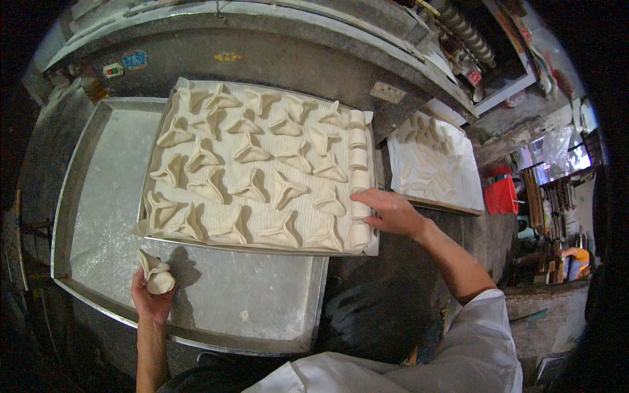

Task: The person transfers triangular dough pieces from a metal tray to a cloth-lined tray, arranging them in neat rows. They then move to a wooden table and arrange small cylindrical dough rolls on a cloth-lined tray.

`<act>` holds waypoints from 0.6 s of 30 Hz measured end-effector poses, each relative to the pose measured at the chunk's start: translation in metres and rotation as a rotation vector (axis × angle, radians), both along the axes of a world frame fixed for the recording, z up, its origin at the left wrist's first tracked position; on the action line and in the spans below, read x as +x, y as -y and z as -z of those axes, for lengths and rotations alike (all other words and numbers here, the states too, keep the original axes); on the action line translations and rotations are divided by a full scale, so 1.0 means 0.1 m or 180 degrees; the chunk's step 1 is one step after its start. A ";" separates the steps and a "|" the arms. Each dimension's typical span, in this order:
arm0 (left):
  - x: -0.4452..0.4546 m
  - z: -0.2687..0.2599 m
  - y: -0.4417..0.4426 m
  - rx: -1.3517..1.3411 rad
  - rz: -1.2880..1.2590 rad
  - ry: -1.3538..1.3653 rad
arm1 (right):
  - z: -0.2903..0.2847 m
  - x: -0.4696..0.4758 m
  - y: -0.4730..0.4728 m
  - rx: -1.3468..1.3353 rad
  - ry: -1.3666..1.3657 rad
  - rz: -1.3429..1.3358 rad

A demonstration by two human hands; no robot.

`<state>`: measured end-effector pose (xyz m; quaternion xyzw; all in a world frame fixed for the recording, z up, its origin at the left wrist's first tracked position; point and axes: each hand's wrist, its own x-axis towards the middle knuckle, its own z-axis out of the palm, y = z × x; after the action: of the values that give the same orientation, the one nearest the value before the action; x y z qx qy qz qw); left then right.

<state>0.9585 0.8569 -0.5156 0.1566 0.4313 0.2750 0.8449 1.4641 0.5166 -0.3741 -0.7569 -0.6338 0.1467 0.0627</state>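
My left hand (153, 299) is closed around pieces of dough at the lower left: a three-winged folded piece (151, 264) above a rounder one (160, 283). It is over a large metal tray (245, 299). My right hand (393, 211) reaches to the right edge of a paper-lined tray (372, 245), with the thumb and fingertips at a column of short dough rolls (359, 178). Whether it grips one of them I cannot tell. Rows of three-winged folded dough pieces (249, 149) cover the rest of the lining paper (228, 164).
A cloth-lined board (469, 189) with many small dough pieces stands at the right. Beyond it is a red bucket (500, 194). A person in orange (580, 263) is far off at the right. A grey wall with a switch (113, 70) runs behind the trays.
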 end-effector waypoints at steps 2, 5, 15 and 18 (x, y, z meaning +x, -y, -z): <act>0.00 -0.01 0.01 -0.0034 0.0023 0.0034 | -0.03 -0.03 -0.01 -0.0089 -0.0020 0.0054; 0.00 -0.01 0.03 -0.0099 -0.0054 0.0082 | -0.13 -0.07 -0.02 -0.0110 -0.0014 0.0108; 0.00 0.02 0.01 0.0005 0.0053 0.0089 | -0.35 -0.29 -0.24 0.0144 0.0069 -0.0030; -0.01 0.03 0.02 0.0148 0.0056 -0.0024 | -0.22 -0.43 -0.41 0.0052 -0.0016 -0.0351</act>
<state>0.9570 0.8545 -0.5181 0.1811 0.4265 0.2769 0.8418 1.4213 0.5577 -0.3521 -0.7198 -0.6756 0.1467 0.0623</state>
